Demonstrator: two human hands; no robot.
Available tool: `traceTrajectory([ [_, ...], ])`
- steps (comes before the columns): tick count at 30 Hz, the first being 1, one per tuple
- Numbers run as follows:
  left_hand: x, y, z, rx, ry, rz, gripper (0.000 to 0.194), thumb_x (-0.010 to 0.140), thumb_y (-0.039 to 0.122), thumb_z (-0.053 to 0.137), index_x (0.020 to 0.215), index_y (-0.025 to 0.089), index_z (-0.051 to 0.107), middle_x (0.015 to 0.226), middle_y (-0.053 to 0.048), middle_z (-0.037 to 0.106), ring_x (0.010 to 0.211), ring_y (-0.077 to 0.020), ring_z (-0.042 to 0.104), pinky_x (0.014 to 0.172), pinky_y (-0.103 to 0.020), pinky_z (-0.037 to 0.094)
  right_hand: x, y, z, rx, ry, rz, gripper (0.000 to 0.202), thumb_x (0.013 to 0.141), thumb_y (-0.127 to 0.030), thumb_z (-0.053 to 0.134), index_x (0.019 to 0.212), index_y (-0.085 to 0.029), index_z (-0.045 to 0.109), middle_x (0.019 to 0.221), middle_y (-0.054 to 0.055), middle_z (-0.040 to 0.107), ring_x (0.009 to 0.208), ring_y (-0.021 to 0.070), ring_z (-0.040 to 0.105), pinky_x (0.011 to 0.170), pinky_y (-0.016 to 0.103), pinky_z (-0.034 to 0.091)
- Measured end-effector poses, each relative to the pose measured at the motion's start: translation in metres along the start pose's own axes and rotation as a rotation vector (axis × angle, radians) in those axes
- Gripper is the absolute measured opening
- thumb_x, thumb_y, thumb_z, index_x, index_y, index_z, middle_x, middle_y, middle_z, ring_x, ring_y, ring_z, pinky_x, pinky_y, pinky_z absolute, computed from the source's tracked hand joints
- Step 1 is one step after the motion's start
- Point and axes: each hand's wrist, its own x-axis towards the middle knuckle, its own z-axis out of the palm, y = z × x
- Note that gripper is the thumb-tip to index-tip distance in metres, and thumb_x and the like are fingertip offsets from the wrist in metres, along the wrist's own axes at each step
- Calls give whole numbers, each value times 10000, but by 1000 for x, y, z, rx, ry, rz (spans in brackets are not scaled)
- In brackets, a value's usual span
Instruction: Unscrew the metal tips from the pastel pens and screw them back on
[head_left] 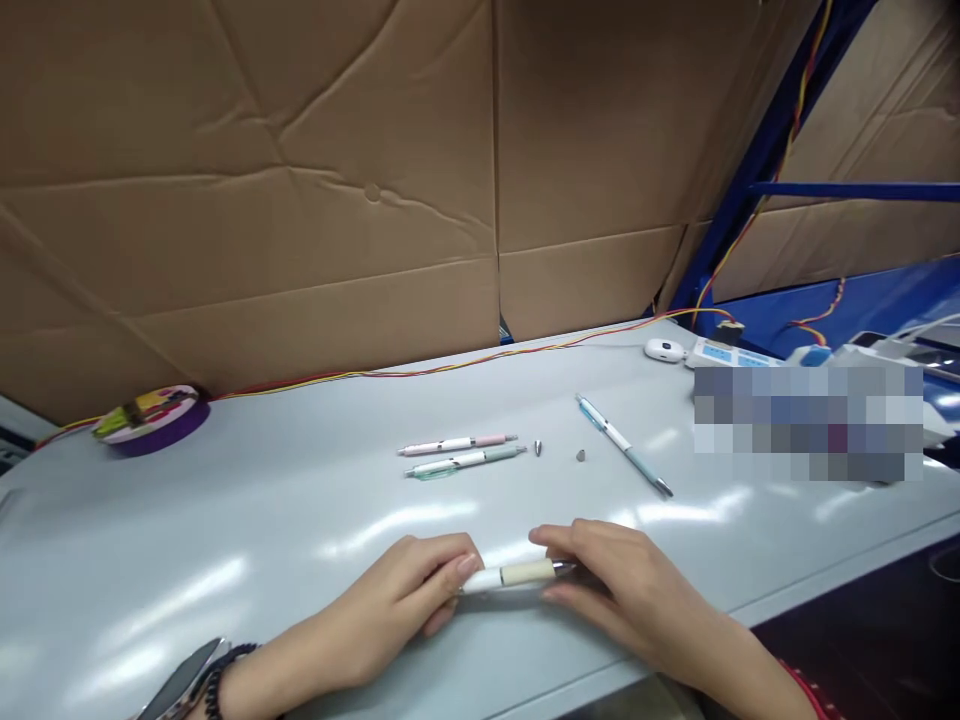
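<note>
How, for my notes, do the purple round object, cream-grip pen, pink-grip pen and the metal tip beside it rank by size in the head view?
1. Purple round object
2. Cream-grip pen, pink-grip pen: unsure, the former being nearer and partly hidden
3. Metal tip

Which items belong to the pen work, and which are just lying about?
Likely in the job:
cream pen, held in left hand
pink pen
green pen
blue pen
two small metal tips

Likely just lying about:
round purple item
red and yellow wires
power strip
</note>
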Motion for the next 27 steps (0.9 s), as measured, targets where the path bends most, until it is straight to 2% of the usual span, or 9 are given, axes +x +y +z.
traceTrajectory([
  [7, 1, -2, 0, -5, -1, 13, 395, 1013, 429, 313, 712, 192, 410, 567, 60, 384, 525, -122, 338, 547, -223, 298, 0, 1, 3, 55, 86, -16, 238, 972, -245, 434, 1199, -191, 480, 845, 38, 695, 682, 159, 656, 620, 267, 534],
  [12, 1, 0, 0, -11, 5, 13, 396, 1009, 432, 321, 705, 192, 402, 568, 61, 372, 528, -121, 334, 548, -220, 302, 0, 2, 4, 63, 108, -36, 236, 960, -253, 469, 1185, -187, 492, 843, 39, 691, 686, 160, 647, 615, 267, 533],
  [17, 0, 0, 0, -17, -1, -1, 385, 1010, 427, 314, 722, 192, 412, 567, 61, 368, 519, -121, 320, 529, -224, 288, 3, 1, 1, 66, 158, -29, 277, 943, -269, 507, 1205, -185, 482, 925, 65, 686, 802, 167, 644, 694, 274, 551],
  [23, 1, -1, 0, -32, -8, 11, 396, 1011, 436, 318, 714, 190, 407, 572, 61, 368, 523, -118, 319, 533, -222, 289, 4, 1, -1, 118, 192, -63, 89, 908, -175, 556, 986, -187, 598, 902, 68, 677, 783, 164, 623, 657, 271, 529],
  [27, 1, 1, 0, -1, -14, 1, 412, 1010, 436, 316, 694, 188, 405, 566, 57, 374, 529, -120, 331, 546, -223, 296, 2, 3, -2, 142, 158, -71, 59, 919, -211, 557, 922, -182, 608, 864, 60, 672, 737, 154, 597, 628, 266, 497],
])
